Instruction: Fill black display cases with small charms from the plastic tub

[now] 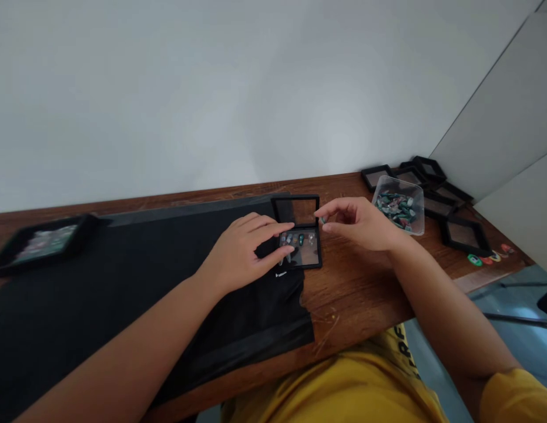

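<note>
An unfolded black frame case (pixel 320 249) with clear panels lies on the edge of the black sheet, its upper half tilted up. Small stones, among them a dark green one (pixel 301 239), sit in its lower half. My left hand (pixel 245 252) rests at the case's left side, thumb and forefinger apart over the stones, holding nothing that shows. Just right of the case, my right hand (pixel 353 222) pinches a small greenish stone (pixel 322 220) between thumb and fingertip.
A clear plastic tub (pixel 420 205) of green and reddish stones stands at the right, among several black frames (pixel 465 233). Colored round stickers (pixel 475 259) lie near the table's right end. A larger black frame (pixel 46 242) is at the far left.
</note>
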A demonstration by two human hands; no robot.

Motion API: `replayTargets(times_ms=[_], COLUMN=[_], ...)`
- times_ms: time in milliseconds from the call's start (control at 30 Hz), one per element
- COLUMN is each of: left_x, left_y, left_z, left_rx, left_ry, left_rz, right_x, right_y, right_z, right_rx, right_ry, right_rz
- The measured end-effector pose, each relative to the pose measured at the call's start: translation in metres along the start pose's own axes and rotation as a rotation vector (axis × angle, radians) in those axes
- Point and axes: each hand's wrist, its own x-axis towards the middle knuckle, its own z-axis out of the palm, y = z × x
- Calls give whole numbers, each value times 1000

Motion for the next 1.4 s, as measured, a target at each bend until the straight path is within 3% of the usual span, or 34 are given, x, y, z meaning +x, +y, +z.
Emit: replayTargets(times_ms=[233, 500, 700, 1400], left_x=[-1, 0, 2, 5], left_y=[16, 21, 24, 23], left_z=[-2, 3, 1, -1], left_rx=[21, 13, -23, -99], left_ry=[231, 261, 319, 297], left_rz=[129, 155, 183, 122], right_x=[2, 3, 3, 4], right_y=[2, 4, 1, 10], right_z=[28, 37, 37, 37], right_rx=[431, 605, 620, 555], right_ry=[-205, -249, -274, -189], right_rz=[61, 207, 253, 272])
